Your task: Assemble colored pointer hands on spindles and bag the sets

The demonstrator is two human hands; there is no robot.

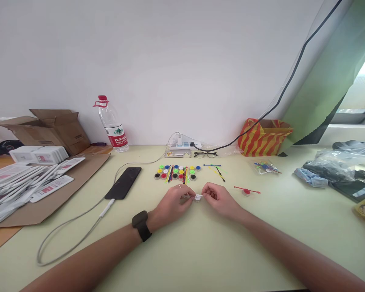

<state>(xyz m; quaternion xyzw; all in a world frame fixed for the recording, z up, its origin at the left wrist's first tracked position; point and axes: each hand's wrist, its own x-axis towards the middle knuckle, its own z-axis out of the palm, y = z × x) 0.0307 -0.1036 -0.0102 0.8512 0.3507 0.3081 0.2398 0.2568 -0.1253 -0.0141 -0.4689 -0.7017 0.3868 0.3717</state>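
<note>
1 round white cap (pixel 197 197) on a clear base, on the smooth pale-green table (pixel 213 251), between the hands. 1 thin white strip (pixel 201 196) across it. 1 red spinner (pixel 246 191), slim arrow on round cap, to the right. Left hand (pixel 174 203): fingertips pinching the strip's left end. Right hand (pixel 220 200): fingertips closed on its right end. 2 forearms angled inward, low.
</note>
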